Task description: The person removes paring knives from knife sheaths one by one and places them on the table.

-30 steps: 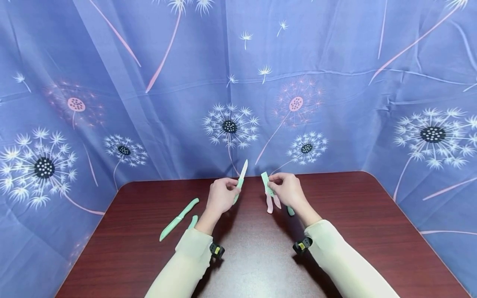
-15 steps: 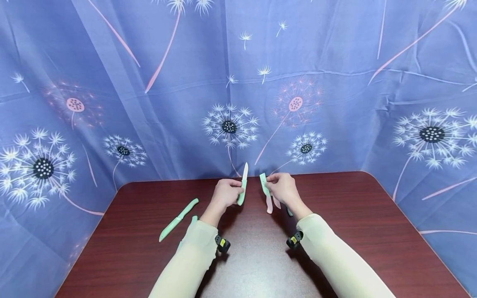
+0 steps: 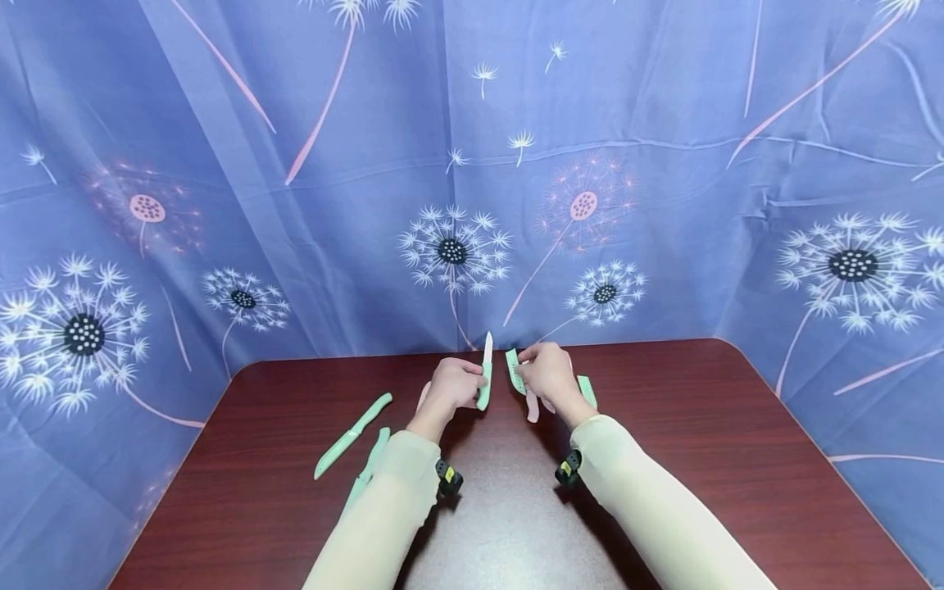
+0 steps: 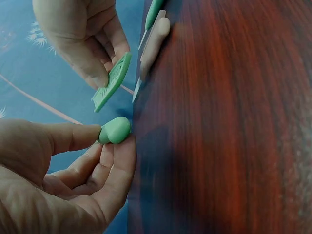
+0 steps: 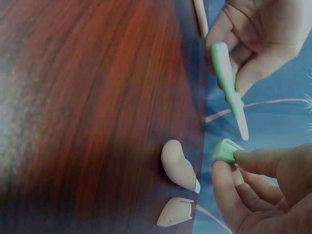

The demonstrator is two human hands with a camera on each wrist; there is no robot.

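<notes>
My left hand [image 3: 453, 383] pinches the green handle of a small knife [image 3: 484, 389], its pale blade pointing up and away. Seen from the left wrist, the rounded butt of the knife handle [image 4: 117, 130] sits between thumb and fingers. Opposite it, my right hand [image 3: 547, 373] pinches a green blade sheath [image 3: 514, 373] between thumb and fingers. In the right wrist view the knife's blade tip [image 5: 244, 134] points at the sheath [image 5: 225, 151], with a small gap between. Below my right hand lie a pink-handled knife [image 5: 176, 163] and a pink sheath [image 5: 174, 212].
On the brown table [image 3: 258, 524], a green sheathed knife [image 3: 354, 434] lies at the left. Another green knife [image 3: 369, 463] is partly under my left sleeve. A green piece [image 3: 587, 391] shows beside my right wrist. A patterned blue cloth [image 3: 354, 270] hangs behind the table.
Both hands have come closer together and lower, bringing knife and sheath nearer each other. The knife's blade now stands more upright. More of the green knife by my left sleeve shows.
</notes>
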